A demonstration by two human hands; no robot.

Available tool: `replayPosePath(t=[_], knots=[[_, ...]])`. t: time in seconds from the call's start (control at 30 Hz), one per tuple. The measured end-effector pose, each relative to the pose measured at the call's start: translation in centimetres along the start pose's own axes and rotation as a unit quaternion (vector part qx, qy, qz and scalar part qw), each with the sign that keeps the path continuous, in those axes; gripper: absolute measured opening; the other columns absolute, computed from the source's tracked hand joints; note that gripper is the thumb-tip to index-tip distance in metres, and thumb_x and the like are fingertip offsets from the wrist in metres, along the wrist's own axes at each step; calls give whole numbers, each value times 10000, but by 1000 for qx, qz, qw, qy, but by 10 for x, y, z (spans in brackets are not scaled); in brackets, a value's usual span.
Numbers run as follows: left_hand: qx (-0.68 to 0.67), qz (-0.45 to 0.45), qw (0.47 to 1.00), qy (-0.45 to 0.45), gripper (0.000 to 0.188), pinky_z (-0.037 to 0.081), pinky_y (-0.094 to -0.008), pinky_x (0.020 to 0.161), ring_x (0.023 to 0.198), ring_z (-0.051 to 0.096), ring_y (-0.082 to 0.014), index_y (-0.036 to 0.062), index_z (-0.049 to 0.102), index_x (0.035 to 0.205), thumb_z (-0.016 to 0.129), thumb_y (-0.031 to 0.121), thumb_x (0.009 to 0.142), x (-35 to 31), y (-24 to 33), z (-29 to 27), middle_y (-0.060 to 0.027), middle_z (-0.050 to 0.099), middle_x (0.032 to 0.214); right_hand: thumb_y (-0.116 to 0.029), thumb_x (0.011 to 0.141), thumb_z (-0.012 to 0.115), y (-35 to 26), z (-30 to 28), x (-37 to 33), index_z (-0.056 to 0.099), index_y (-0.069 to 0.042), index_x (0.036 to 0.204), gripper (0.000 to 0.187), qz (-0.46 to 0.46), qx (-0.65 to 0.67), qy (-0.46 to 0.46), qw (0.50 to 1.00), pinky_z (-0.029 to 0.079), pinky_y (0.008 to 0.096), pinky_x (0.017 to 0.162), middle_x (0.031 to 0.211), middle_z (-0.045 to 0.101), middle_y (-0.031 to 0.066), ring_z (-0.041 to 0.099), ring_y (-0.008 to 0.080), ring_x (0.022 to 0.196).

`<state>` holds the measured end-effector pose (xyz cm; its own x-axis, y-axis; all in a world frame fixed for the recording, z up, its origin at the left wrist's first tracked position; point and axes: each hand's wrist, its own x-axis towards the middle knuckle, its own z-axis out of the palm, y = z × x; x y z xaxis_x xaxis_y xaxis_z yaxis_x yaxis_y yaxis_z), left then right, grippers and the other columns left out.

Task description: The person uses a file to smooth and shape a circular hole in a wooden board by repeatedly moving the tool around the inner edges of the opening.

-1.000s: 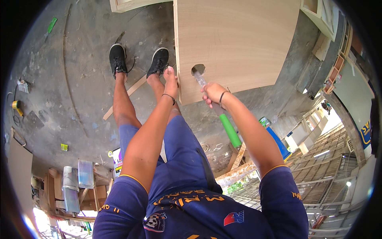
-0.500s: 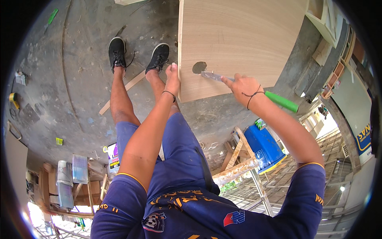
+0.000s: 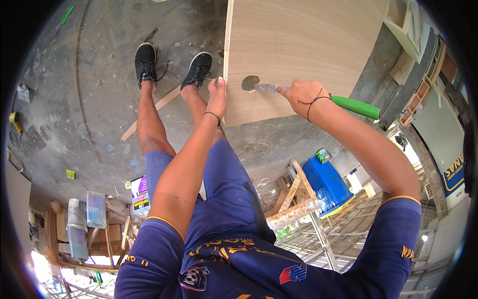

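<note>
A pale wood-grain panel (image 3: 303, 45) has a dark round hole (image 3: 250, 82) near its lower left corner. My right hand (image 3: 304, 97) is closed around a long flat tool with a grey blade (image 3: 267, 88). Its green handle (image 3: 356, 106) extends back past my wrist. The blade's tip lies at the hole's right rim. At the panel's left edge, my left hand (image 3: 217, 99) grips the side, its fingers partly hidden.
My black shoes (image 3: 195, 70) stand left of the panel, beside a thin wooden strip (image 3: 149, 114) on the grey floor. A blue container (image 3: 326, 187) and wooden stand (image 3: 298, 212) are at lower right. Another green-handled tool (image 3: 66, 15) lies far left.
My right hand has shifted slightly right and up, drawing the blade tip back along the hole's rim. More green handle shows. My left hand still holds the panel edge.
</note>
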<state>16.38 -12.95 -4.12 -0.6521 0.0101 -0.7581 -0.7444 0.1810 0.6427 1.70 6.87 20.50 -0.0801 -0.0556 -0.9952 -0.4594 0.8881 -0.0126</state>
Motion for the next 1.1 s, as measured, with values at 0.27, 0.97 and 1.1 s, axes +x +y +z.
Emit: replayPosePath(t=[0.27, 0.97, 1.1], knots=[[-27, -92, 993, -68, 544, 429, -249, 715, 787, 494, -118, 43, 496, 1292, 387, 499, 1016, -5, 13, -7, -20, 522, 922, -153, 1006, 415, -31, 13, 52, 541, -148, 1346, 362, 27, 11, 27, 999, 558, 404, 625, 948, 662, 120, 700, 282, 830], [-43, -141, 984, -99, 596, 428, -305, 816, 925, 519, -204, 20, 413, 1336, 352, 521, 1017, -9, 9, -9, -107, 504, 1048, -150, 996, 444, -36, 14, 56, 519, -142, 1388, 399, 5, -93, 41, 995, 534, 382, 620, 982, 642, 101, 686, 255, 821], [-106, -157, 979, -81, 534, 434, -253, 625, 699, 497, -103, 32, 492, 1265, 391, 496, 1019, -10, 0, -7, -8, 484, 852, -136, 984, 456, -52, 16, 68, 495, -149, 1404, 422, 37, -44, 42, 997, 548, 412, 651, 960, 648, 103, 688, 277, 858]])
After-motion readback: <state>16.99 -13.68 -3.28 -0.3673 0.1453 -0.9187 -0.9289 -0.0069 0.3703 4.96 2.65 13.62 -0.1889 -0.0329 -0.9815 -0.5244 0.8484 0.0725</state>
